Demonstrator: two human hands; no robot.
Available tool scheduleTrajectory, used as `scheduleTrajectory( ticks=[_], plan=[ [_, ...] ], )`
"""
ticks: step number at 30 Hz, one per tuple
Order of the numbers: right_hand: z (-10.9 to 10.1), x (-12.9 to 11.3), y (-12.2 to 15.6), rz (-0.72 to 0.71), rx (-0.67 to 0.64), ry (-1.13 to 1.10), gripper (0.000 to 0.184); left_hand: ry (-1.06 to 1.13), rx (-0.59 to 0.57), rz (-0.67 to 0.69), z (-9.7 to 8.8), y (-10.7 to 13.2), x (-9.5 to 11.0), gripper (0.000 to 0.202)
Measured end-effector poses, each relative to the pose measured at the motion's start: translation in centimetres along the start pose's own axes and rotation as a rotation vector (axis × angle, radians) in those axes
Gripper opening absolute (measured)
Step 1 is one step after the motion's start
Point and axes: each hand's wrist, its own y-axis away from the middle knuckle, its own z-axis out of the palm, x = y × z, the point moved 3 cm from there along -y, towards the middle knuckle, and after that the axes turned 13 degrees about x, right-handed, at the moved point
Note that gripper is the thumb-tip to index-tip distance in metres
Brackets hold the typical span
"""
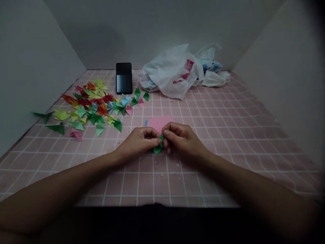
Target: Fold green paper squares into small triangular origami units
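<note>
A small piece of folded green paper (158, 147) is held between my two hands, just above the pink checked tabletop. My left hand (142, 138) pinches its left side with thumb and forefinger. At its upper right corner, the thumb and forefinger of my right hand (180, 135) are closed on it too. The fingers cover part of the paper, so its full shape is hidden. Just beyond the hands lie pink paper sheets (160, 122), with a blue edge showing at their left.
Several folded paper cranes (95, 117) in many colours spread over the left side. A dark phone (124, 78) stands upright at the back. White plastic bags (169, 69) lie right of it. Pale walls (162, 30) enclose the table's back and sides.
</note>
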Motion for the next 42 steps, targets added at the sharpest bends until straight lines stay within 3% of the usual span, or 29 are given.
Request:
scheduleTrajectory(
  ticks=[12,23,36,42],
  plan=[
    [-0.03,0.13,-0.09,0.137,-0.012,-0.085,0.019,0.077,0.046,0.05,-0.13,-0.02,0.44,0.017],
    [-0.08,0.08,-0.09,0.121,0.015,-0.071,0.017,0.208,-0.004,0.043,-0.02,0.22,0.17,0.028],
    [-0.07,0.11,-0.14,0.119,0.083,-0.052,0.014,0.176,0.003,0.083,0.07,0.24,0.26,0.027],
    [0.03,-0.13,-0.03,0.122,0.036,-0.067,0.014,0.15,0.026,0.08,0.03,0.07,0.05,0.031]
  ],
)
